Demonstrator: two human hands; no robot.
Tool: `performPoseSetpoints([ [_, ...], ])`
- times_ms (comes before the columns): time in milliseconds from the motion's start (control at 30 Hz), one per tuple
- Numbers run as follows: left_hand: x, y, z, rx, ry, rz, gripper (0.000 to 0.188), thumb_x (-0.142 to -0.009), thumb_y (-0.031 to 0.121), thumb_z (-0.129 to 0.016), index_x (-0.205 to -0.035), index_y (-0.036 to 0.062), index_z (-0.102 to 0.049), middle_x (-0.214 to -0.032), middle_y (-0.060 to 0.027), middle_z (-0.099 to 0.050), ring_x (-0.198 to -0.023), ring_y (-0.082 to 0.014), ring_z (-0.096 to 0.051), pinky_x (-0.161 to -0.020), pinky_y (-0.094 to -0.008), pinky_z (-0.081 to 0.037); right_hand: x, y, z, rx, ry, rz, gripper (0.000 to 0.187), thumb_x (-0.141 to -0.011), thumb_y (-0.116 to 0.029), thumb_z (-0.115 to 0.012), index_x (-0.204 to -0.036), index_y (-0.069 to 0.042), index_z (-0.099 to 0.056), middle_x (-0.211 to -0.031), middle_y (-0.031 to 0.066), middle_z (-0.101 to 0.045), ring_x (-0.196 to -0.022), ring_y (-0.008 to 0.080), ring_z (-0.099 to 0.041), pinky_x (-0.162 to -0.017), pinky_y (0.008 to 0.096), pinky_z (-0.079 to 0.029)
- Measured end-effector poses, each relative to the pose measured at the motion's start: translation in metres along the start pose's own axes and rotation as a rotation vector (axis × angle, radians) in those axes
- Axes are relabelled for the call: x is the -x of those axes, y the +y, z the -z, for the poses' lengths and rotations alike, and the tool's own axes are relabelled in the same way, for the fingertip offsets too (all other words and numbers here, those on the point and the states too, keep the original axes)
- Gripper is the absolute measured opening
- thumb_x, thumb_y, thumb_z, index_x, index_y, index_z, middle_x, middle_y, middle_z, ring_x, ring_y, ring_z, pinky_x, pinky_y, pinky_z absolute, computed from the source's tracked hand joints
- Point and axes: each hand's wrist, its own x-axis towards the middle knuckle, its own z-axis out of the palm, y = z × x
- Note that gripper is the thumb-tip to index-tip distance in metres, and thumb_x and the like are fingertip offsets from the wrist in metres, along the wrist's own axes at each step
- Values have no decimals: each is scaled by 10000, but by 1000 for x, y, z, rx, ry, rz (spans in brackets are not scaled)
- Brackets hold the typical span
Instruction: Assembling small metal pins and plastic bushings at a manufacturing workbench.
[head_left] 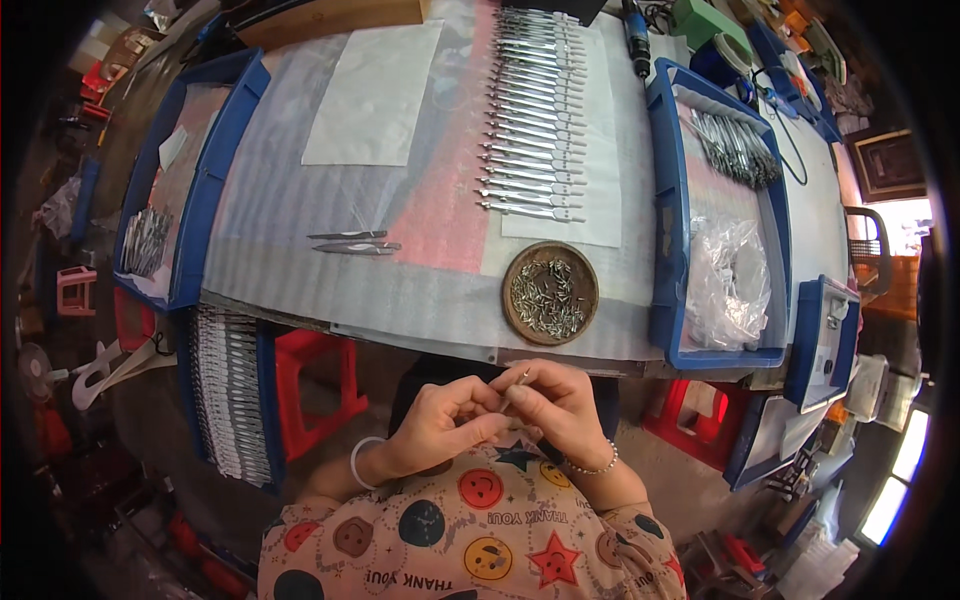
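My two hands meet just off the near table edge, above my lap. My right hand (562, 405) pinches a small slim metal piece (523, 377), whose tip shows between thumb and forefinger. Fingers of my left hand (445, 425) are closed close against it; what they grip is hidden. In front of my hands, a round brown bowl (510, 310) holds many tiny silver pins or screws (548, 300). Beyond it, a long column of slim silver compass-like metal tools (535, 165) lies side by side, partly on white paper (600, 215).
Two dark slim pointed tools (355, 242) lie left of centre, below a white sheet (375, 95). Blue trays (662, 260) with metal parts and plastic bags stand right; another blue tray (215, 155) is left. Red stools (320, 395) sit below. A blue-black handheld tool (637, 40) lies far back.
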Motion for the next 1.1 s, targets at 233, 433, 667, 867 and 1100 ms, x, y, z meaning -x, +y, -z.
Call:
performPoseSetpoints([
  [233,-5,5,-6,232,-89,172,154,-912,92,-577,-992,-22,-513,-873,-78,-633,-772,-102,-627,-671,-205,-515,-1,1,2,-97,-27,-69,133,-903,-83,-555,-924,34,-615,-822,40,-617,-700,67,-549,-595,197,-452],
  [433,-6,2,-4,322,-103,275,159,-922,118,-569,-1005,-7,-514,-874,-72,-626,-760,-95,-609,-686,-209,-506,-5,6,0,-160,24,-82,161,-902,-141,-586,-864,12,-615,-730,23,-607,-519,24,-438,-444,160,-323],
  [667,-7,4,-4,320,-117,279,168,-936,140,-550,-1012,-5,-512,-863,-72,-631,-748,-94,-604,-680,-209,-495,-7,3,-1,-155,14,-101,162,-913,-139,-566,-856,7,-608,-728,22,-608,-510,16,-420,-437,156,-308],
  [867,-8,0,-3,335,-129,290,189,-942,152,-541,-1039,-7,-507,-874,-75,-634,-762,-99,-613,-685,-209,-497,-8,3,-1,-140,12,-107,157,-919,-134,-550,-851,-1,-597,-724,15,-602,-516,12,-418,-440,154,-304],
  [1100,-10,-2,-1,353,-152,307,206,-941,163,-543,-1058,-3,-502,-882,-76,-634,-776,-101,-620,-697,-213,-504,-8,6,-1,-173,7,-130,158,-922,-139,-548,-861,-2,-596,-728,9,-598,-526,9,-428,-443,151,-306],
])
